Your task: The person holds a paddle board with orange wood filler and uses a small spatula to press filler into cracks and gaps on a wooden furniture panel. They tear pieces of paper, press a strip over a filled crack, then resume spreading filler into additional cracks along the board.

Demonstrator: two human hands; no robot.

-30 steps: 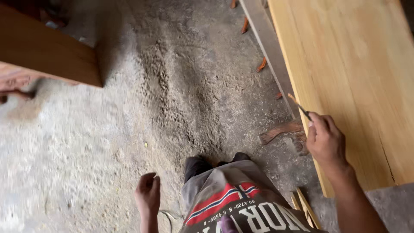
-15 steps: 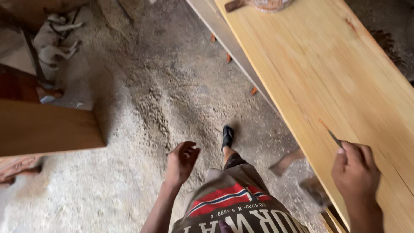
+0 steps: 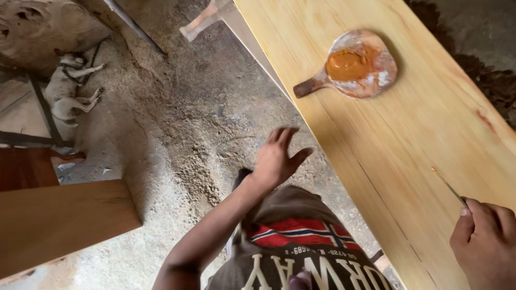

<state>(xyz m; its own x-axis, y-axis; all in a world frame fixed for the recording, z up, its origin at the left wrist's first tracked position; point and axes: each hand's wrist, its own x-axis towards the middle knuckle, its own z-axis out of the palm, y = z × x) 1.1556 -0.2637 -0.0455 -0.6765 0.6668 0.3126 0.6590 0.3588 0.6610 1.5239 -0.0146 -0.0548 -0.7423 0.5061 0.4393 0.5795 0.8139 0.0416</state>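
R hand (image 3: pixel 486 241) grips thin tool (image 3: pixel 449 187) over pale plank (image 3: pixel 408 139), paddle w/ orange paste (image 3: pixel 356 64) at 11 o'clock; L hand (image 3: pixel 277 158) open, empty.

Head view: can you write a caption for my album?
Right hand holds a thin tool over a plank; left hand is open.

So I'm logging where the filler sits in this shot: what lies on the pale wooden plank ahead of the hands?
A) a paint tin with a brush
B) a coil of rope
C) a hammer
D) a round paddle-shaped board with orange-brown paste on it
D: a round paddle board with a short handle lies on the pale plank, a patch of orange-brown paste on it.
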